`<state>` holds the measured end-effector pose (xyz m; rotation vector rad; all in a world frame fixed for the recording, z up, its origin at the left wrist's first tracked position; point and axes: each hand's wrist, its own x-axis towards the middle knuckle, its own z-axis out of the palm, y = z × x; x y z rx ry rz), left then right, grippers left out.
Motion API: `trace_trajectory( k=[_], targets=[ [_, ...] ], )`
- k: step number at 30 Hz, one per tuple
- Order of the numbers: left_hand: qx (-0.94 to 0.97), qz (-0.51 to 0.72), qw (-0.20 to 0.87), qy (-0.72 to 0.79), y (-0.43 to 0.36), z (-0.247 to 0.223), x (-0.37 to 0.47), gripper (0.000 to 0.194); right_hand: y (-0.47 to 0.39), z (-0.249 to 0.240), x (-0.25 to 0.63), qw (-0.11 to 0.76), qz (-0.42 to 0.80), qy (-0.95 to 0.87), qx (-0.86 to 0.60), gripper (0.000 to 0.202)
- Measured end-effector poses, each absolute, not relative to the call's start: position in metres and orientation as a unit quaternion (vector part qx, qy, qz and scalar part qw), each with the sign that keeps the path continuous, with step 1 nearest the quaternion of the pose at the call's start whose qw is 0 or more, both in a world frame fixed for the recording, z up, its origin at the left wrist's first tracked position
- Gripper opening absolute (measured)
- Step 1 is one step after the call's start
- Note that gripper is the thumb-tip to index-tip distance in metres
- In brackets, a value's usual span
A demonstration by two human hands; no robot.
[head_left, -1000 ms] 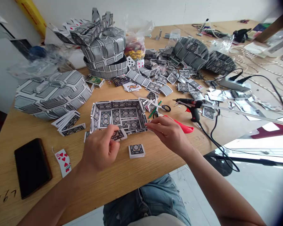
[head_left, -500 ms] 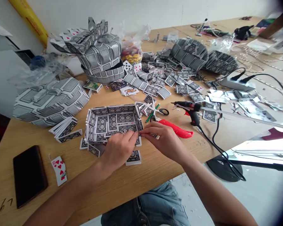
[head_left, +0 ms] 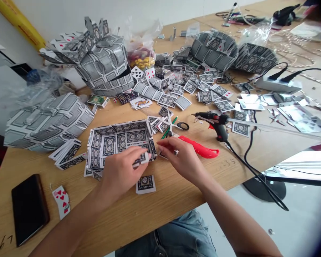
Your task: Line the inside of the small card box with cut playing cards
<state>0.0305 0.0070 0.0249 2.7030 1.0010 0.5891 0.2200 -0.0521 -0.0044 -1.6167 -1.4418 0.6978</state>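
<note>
A shallow box made of patterned playing cards (head_left: 108, 145) rests on the table before me. Over its front edge, my left hand (head_left: 123, 167) pinches a small folded card piece (head_left: 141, 159) between thumb and fingers. My right hand (head_left: 178, 153) is just right of the box's right front corner, fingers bent and thumb apart from the index finger, with nothing visible between them. Below the box lies a small stack of cards (head_left: 146, 184). Scissors (head_left: 182, 125) and a green pencil (head_left: 170, 126) lie behind my right hand.
A black glue gun (head_left: 216, 125) with a cable and a red object (head_left: 202, 147) lie to the right. At the left are a phone (head_left: 29, 208) and a large woven card basket (head_left: 49, 121). Behind stand more card baskets (head_left: 104, 62) and scattered cards.
My hands have moved apart at the box's right corner. The left one has drawn back leftward with the card piece now in sight, and the right one's fingertips have separated. The view has shifted slightly.
</note>
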Motion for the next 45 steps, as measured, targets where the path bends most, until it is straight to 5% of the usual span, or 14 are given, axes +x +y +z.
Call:
trace_trajectory(
  k=[10,18,25,38,45],
  targets=[
    [0.882,0.075,0.126,0.447,-0.001,0.033,0.053,0.050,-0.056,0.008,0.227,0.317,0.282,-0.675,-0.603,0.045],
    [0.910,0.117,0.069,0.392,-0.005,0.023,0.048,0.040,-0.046,-0.005,0.232,0.300,0.262,-0.716,-0.574,0.043],
    [0.928,0.094,-0.084,0.350,-0.017,0.015,0.053,0.045,-0.046,-0.008,0.231,0.327,0.268,-0.708,-0.566,0.056],
    [0.913,0.237,0.006,0.331,-0.019,0.002,0.028,0.031,-0.060,-0.006,0.220,0.332,0.205,-0.700,-0.597,0.036],
    [0.933,0.225,-0.049,0.277,-0.018,0.000,0.020,0.033,-0.064,0.002,0.223,0.330,0.132,-0.736,-0.576,0.032]
  ],
)
